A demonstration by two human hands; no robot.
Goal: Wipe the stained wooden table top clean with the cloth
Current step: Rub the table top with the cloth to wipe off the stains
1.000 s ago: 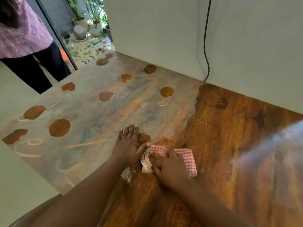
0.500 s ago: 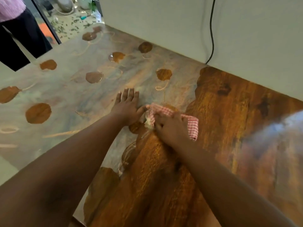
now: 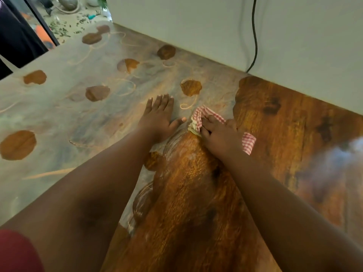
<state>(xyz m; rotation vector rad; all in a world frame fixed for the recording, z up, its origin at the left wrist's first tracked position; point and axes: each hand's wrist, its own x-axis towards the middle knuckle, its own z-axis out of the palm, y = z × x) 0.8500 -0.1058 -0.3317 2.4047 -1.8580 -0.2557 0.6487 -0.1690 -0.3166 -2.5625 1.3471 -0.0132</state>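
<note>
The wooden table top [image 3: 275, 134] shows bare brown grain on the right and down the middle. A pale grey film [image 3: 59, 118] with round brown patches covers its left half. My right hand [image 3: 218, 136] presses a bunched red-and-white checked cloth [image 3: 198, 116] onto the table at the border between film and clean wood, fingers curled over it. Part of the cloth sticks out right of the hand. My left hand [image 3: 159, 116] lies flat on the filmed surface just left of the cloth, fingers straight, thumb pointing toward the cloth.
A white wall [image 3: 216, 32] runs along the table's far edge, with a black cable [image 3: 254, 36] hanging down it. A person in dark trousers [image 3: 17, 42] stands at the far left. A blurry pale smear [image 3: 337, 169] covers the right of the view.
My right hand has pushed the cloth away from me across the table, widening the clean strip of wood. My left hand shifted forward with it, still flat.
</note>
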